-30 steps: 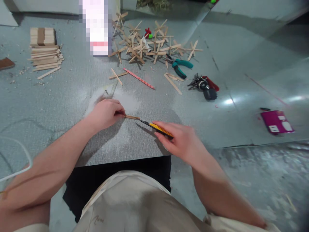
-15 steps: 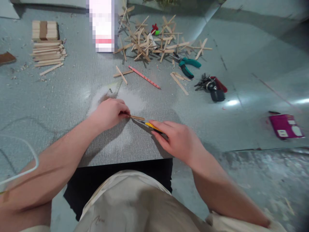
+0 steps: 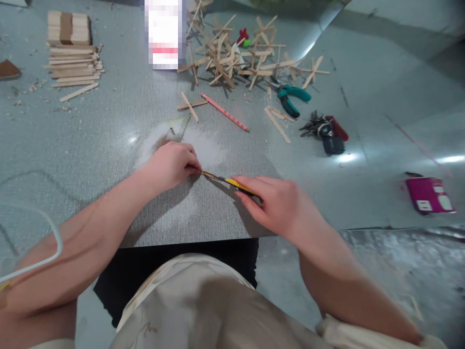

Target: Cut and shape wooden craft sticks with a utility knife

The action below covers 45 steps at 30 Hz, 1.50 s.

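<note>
My left hand (image 3: 177, 162) is closed, pinching one end of a wooden craft stick (image 3: 210, 174) just above the table. In my right hand (image 3: 278, 198) is a yellow and black utility knife (image 3: 241, 187), its blade pointing left along the stick. The blade appears to lie against the stick, though the exact contact is too small to make out. A clear triangular ruler (image 3: 178, 125) lies behind my left hand, beside a patch of pale dust (image 3: 212, 148). Beyond it are two crossed craft sticks (image 3: 189, 105) and a pink pencil (image 3: 227, 113).
A heap of crossed sticks (image 3: 225, 60) spreads across the back. Teal-handled pliers (image 3: 290, 99), keys (image 3: 323, 131) and a purple packet (image 3: 430, 194) lie to the right. Stacked sticks (image 3: 74, 65) are at back left. A white cable (image 3: 54, 232) loops above my left forearm.
The knife's blade now overlaps the stick, where before it was near the stick's right end. The whole view has shifted slightly, with the far objects higher and further right.
</note>
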### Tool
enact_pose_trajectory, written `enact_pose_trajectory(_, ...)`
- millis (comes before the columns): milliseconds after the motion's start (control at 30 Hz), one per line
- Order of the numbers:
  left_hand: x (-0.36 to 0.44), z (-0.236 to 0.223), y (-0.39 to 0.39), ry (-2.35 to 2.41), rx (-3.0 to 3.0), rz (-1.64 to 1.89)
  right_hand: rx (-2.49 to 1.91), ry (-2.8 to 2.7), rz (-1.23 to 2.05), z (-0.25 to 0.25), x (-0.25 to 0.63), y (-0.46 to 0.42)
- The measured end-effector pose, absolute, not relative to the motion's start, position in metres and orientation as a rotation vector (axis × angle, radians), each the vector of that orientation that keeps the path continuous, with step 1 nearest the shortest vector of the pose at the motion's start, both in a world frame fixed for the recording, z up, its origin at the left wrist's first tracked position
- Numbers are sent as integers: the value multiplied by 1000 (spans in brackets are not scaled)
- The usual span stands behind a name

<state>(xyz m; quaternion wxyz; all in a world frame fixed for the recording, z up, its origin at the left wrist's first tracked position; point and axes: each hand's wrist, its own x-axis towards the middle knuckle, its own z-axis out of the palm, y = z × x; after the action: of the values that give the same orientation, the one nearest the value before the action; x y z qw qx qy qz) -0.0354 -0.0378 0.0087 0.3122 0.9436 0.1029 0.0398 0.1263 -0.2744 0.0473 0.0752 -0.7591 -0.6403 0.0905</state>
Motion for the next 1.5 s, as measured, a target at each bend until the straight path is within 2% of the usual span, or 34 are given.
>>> enact_pose_trajectory(933, -33, 13, -39, 313, 2529, 33, -2303, -1942, 273, 49, 124, -276)
enact_pose_trajectory(1500, -27, 18, -41, 385, 2522, -48, -2402, -2124, 129, 59, 119, -268)
